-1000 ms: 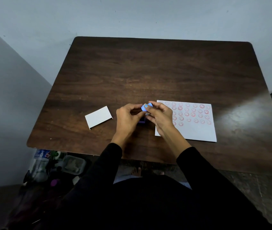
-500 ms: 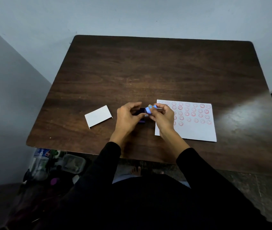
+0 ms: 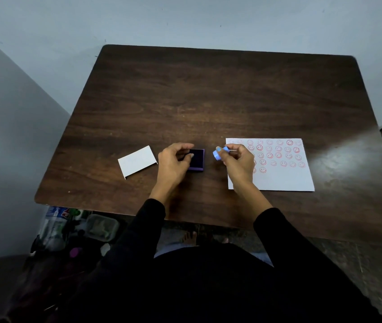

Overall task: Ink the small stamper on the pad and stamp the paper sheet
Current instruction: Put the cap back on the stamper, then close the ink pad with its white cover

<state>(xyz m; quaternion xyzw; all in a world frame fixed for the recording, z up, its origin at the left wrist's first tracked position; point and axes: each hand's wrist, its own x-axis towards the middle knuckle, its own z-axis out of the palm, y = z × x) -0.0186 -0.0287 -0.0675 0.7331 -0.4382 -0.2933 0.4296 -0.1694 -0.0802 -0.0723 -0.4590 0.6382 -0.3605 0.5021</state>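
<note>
A small dark purple ink pad (image 3: pixel 197 160) lies on the brown table (image 3: pixel 208 96), and my left hand (image 3: pixel 173 163) grips its left side with curled fingers. My right hand (image 3: pixel 236 160) pinches a small light-blue stamper (image 3: pixel 218 153) just right of the pad, lifted off it and tilted. The white paper sheet (image 3: pixel 283 178) lies to the right, covered with several rows of red smiley prints; my right hand overlaps its left edge.
A white folded card or lid (image 3: pixel 137 160) lies left of my left hand. The table's near edge runs in front of my sleeves. On the floor at the lower left stand a plastic bottle (image 3: pixel 53 220) and a container (image 3: pixel 102 227).
My right hand has pulled the blue stamper away from the pad toward the paper. The pad's dark top is now uncovered, and my left hand still holds it in place.
</note>
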